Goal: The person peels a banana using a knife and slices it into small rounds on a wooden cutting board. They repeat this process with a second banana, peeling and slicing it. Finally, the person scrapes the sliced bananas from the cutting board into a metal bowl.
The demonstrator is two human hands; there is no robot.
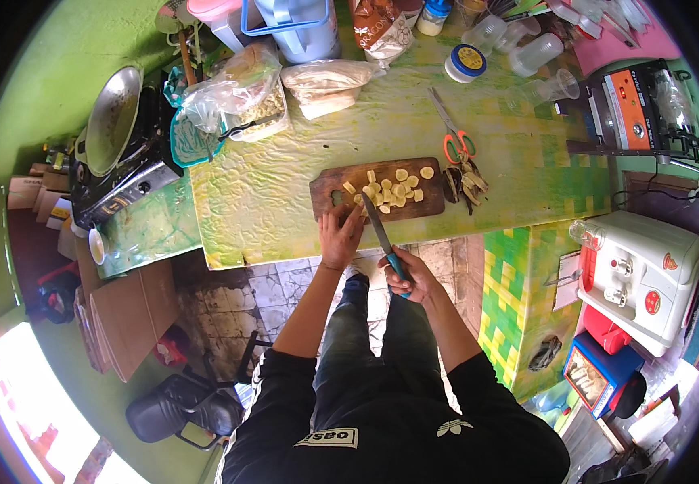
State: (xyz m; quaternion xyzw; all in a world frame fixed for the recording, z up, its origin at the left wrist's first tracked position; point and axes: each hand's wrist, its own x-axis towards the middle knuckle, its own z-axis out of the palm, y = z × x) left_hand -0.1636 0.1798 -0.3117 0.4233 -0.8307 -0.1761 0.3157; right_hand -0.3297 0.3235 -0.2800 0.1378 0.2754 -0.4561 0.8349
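Note:
My right hand (413, 275) grips a kitchen knife (378, 222) by its teal handle. The blade points up and left, its tip over the wooden cutting board (352, 172). Pale yellow slices, apparently banana, lie in a loose group (399, 192) on the board, one slice (427, 172) apart near the right end. At the board's lower left edge rests my left hand (338, 237), fingertips beside the slices and blade; whether they pinch a piece is hidden. Dark peels (470, 181) lie right of the board. Scissors (455, 130) with orange and green handles lie just above them.
A plastic-covered table (252, 206) bears the board. Left stands a gas stove (143, 175) with a wok (110, 124). Along the back are bagged food (325, 81), a blue pitcher (298, 30), a blue-lidded jar (466, 63) and plastic cups (534, 54). A white dispenser (646, 272) stands right.

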